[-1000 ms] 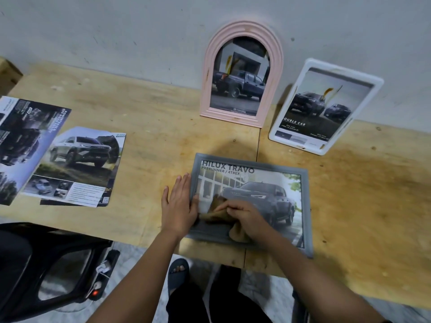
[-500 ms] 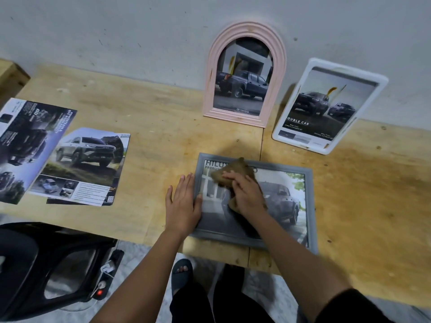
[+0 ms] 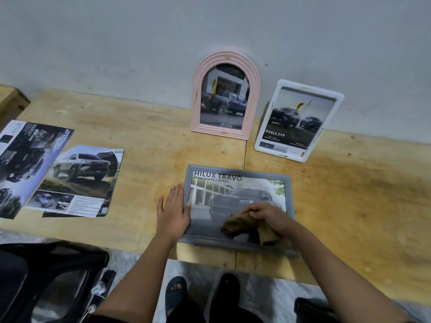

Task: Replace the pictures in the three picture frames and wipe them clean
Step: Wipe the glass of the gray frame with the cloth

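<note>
Dim, even light is falling on the tabletop point(image 3: 149, 145); soft shadows are lying beneath the hands, motion blur is smearing the cloth point(image 3: 245, 223), and edges are bending.

wooden table point(image 3: 149, 145) | grey wall point(image 3: 163, 38) | black chair point(image 3: 46, 276) lower left | sandalled foot point(image 3: 175, 290) on floor
</note>
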Demonstrator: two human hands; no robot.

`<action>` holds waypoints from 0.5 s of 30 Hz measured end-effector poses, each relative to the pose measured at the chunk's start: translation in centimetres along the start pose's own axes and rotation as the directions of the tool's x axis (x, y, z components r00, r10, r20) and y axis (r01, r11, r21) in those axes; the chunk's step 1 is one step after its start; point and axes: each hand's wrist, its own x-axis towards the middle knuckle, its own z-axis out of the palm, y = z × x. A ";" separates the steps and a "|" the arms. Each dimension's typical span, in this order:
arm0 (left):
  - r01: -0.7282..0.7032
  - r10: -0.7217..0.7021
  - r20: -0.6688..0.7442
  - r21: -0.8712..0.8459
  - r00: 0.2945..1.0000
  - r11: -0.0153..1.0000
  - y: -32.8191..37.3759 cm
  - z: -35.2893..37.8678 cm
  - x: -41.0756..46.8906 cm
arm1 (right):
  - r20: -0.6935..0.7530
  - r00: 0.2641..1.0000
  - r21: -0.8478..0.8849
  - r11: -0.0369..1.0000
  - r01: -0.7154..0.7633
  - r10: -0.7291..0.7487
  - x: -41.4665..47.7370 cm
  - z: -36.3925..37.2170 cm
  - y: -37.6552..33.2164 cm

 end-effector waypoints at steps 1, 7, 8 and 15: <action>0.008 -0.008 0.021 0.011 1.000 1.000 0.2 -0.2 0.1 | -0.110 0.993 0.066 0.997 0.038 -0.031 -1.3 -1.4 -0.2; 0.023 -0.026 0.109 0.022 0.994 0.999 0.4 -1.0 0.4 | -0.857 0.501 -0.119 0.992 0.032 -0.119 -7.0 -6.8 5.5; 0.023 -0.022 0.113 -0.005 0.993 1.000 0.4 -1.1 0.5 | -0.846 0.519 -0.224 0.965 -0.140 -0.121 -7.1 -6.9 7.3; 0.121 -0.122 0.001 -0.169 0.992 0.978 0.7 -0.6 -2.1 | -0.761 0.620 -0.491 0.795 -0.356 -0.193 -5.4 -3.5 8.7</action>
